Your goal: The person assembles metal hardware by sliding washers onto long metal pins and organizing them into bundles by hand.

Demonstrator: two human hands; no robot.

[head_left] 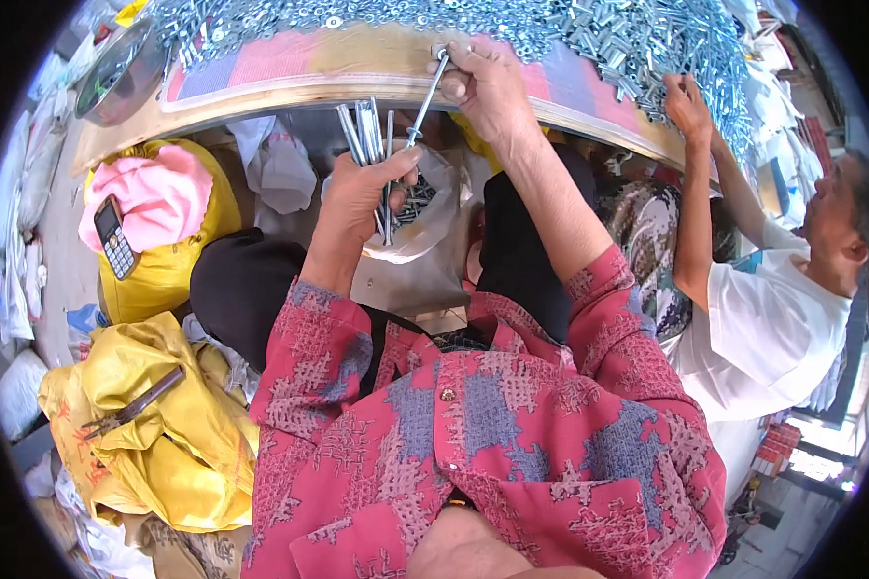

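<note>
My left hand (365,198) is wrapped round a bundle of long silvery bolts (365,133) that stick out above and below the fist. One more long bolt (429,96) slants up from beside its thumb, with a washer (414,133) near the lower end. At that bolt's upper end, the fingers of my right hand (488,85) pinch it by a small round washer or nut (441,54). Below my left hand hangs a white plastic bag (425,232), with small dark metal pieces (415,205) inside.
Heaps of metal hardware (377,13) cover the far side of the cloth-topped table (290,63). A bowl (121,77) sits at its left end. A co-worker (763,328) reaches into the pile at right. Yellow sacks (154,425) and a phone (114,239) are at left.
</note>
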